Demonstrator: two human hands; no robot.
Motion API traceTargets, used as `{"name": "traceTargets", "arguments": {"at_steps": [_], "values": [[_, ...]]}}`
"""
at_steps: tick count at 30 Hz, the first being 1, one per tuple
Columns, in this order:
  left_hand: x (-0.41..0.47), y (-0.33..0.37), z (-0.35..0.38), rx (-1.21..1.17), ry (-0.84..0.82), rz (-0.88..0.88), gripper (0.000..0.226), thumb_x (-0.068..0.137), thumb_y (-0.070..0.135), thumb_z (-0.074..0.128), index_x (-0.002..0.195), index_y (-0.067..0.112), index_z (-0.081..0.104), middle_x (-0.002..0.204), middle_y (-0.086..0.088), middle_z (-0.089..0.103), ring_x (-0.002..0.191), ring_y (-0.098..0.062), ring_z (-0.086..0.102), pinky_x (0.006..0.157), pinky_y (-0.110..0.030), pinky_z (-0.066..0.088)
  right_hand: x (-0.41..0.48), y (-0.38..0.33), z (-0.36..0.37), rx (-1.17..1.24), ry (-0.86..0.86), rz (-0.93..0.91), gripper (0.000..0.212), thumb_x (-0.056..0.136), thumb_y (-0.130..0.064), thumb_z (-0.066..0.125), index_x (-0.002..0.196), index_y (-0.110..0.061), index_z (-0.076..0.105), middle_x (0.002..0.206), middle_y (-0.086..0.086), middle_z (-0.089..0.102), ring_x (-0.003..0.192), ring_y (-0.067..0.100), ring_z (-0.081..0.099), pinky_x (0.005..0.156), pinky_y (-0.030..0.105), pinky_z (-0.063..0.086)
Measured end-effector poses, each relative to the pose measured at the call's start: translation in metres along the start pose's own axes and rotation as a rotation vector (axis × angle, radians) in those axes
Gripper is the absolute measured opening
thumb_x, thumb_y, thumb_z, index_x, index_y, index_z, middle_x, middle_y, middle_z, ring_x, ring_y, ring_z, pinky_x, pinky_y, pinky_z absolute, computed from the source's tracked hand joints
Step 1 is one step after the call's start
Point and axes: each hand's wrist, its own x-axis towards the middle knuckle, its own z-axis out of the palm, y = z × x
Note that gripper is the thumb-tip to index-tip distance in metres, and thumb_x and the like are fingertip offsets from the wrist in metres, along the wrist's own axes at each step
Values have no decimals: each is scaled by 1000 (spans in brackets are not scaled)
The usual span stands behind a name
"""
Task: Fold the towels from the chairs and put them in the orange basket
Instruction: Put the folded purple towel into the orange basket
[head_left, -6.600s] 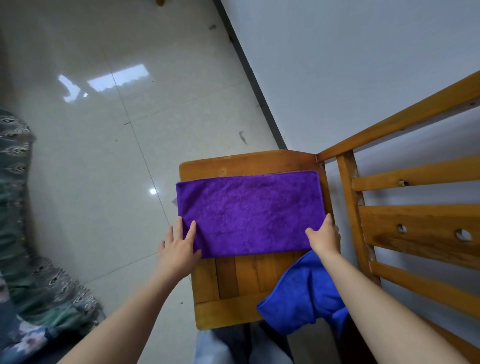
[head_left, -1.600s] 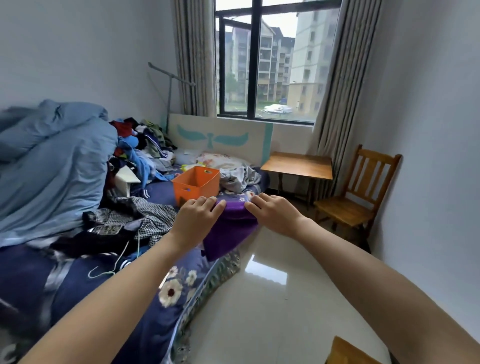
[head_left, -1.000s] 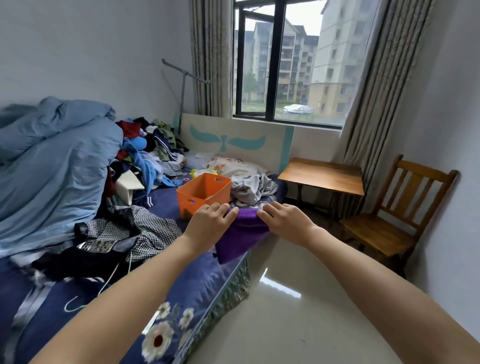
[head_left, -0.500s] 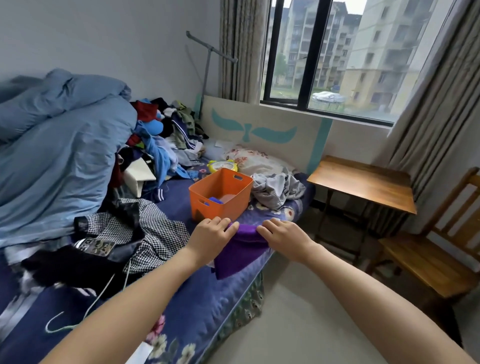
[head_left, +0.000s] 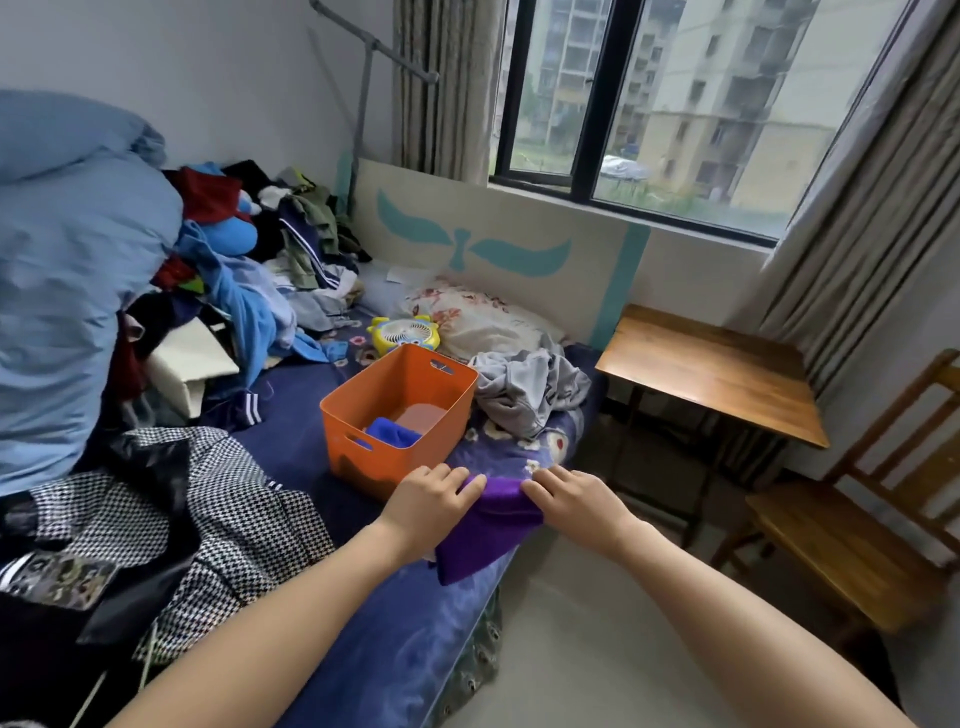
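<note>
I hold a folded purple terry towel (head_left: 483, 535) between both hands, just in front of the near wall of the orange plastic basket (head_left: 371, 460). My left hand (head_left: 426, 499) grips the towel's left end, fingers curled over its top edge; my right hand (head_left: 571, 499) grips the right end the same way, knuckles up. I cannot see either thumb, since the cloth hides them. The lower part of the towel hangs down from my fingers, above the edge of the bed with the dark blue flowered sheet (head_left: 395, 649).

The basket stands on the bed, and a folded bright blue towel (head_left: 392, 431) lies at its near end, with bare orange floor showing behind it. A crumpled grey garment (head_left: 530, 389) lies just to the right of the basket, and a small yellow fan (head_left: 405, 335) lies behind it. A black-and-white houndstooth garment (head_left: 228, 519) is spread to the left of my left arm, and a big light blue duvet (head_left: 67, 291) is heaped at the far left. A brown wooden desk (head_left: 711, 374) stands to the right of the bed under the window, and a slatted wooden chair (head_left: 841, 545) stands near it by the wall
</note>
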Motion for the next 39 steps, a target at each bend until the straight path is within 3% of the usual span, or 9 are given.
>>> {"name": "traceTargets", "arguments": {"at_steps": [4, 7, 10, 15, 23, 26, 30, 35, 39], "values": [[37, -1, 41, -38, -6, -9, 33, 75, 11, 42, 99, 12, 64, 73, -3, 69, 53, -18, 62, 43, -21, 47, -9, 45, 35, -8, -17, 14, 15, 77, -13, 47, 84, -15, 60, 70, -1, 60, 59, 16, 59, 47, 24, 45], [75, -7, 70, -10, -23, 1, 30, 73, 10, 53, 103, 11, 59, 76, -5, 69, 55, -19, 63, 44, -23, 50, -16, 90, 67, -3, -40, 43, 16, 76, -13, 47, 92, -14, 52, 72, 0, 59, 61, 17, 59, 46, 25, 47], [117, -10, 100, -32, -40, -46, 47, 58, 8, 69, 104, 11, 58, 79, -6, 69, 55, -21, 63, 45, -24, 50, -19, 142, 93, 26, -47, 61, 17, 76, -13, 47, 91, -13, 56, 73, 2, 59, 61, 19, 59, 45, 26, 48], [169, 6, 142, -77, -78, -104, 42, 66, 12, 37, 106, 15, 47, 77, -2, 69, 54, -18, 61, 42, -22, 47, -39, 205, 125, 91, -35, 20, 17, 75, -13, 48, 91, -14, 55, 76, 1, 62, 64, 19, 60, 47, 27, 49], [222, 12, 199, -109, -199, -205, 47, 64, 12, 37, 94, 11, 72, 78, -3, 71, 54, -20, 63, 42, -20, 47, -53, 267, 177, 161, -38, 42, 23, 75, -14, 44, 85, -14, 66, 72, 1, 60, 64, 19, 61, 46, 27, 47], [223, 6, 214, -167, -259, -301, 46, 61, 10, 48, 100, 12, 70, 83, -2, 71, 59, -20, 65, 46, -21, 50, -45, 278, 200, 250, -71, 48, 25, 68, -11, 42, 87, -13, 59, 71, 2, 58, 61, 21, 59, 45, 28, 47], [215, -18, 232, -274, -234, -408, 69, 50, 3, 74, 112, 17, 50, 92, -3, 71, 70, -21, 68, 57, -26, 56, -16, 293, 222, 307, -50, -20, 26, 65, -12, 38, 90, -14, 48, 70, 0, 57, 58, 19, 57, 41, 24, 44], [224, -69, 272, -249, -124, -519, 68, 49, 4, 82, 109, 16, 51, 91, -4, 72, 76, -19, 70, 60, -26, 57, 36, 327, 271, 343, -52, -86, 35, 54, -13, 79, 86, -14, 63, 72, -1, 60, 57, 17, 57, 40, 23, 43], [234, -106, 304, -211, -44, -597, 54, 55, 13, 70, 106, 19, 54, 92, 0, 72, 82, -15, 65, 71, -21, 46, 82, 358, 306, 341, -20, -174, 41, 51, -24, 86, 84, -15, 63, 72, -3, 60, 59, 15, 59, 45, 23, 41]]}}
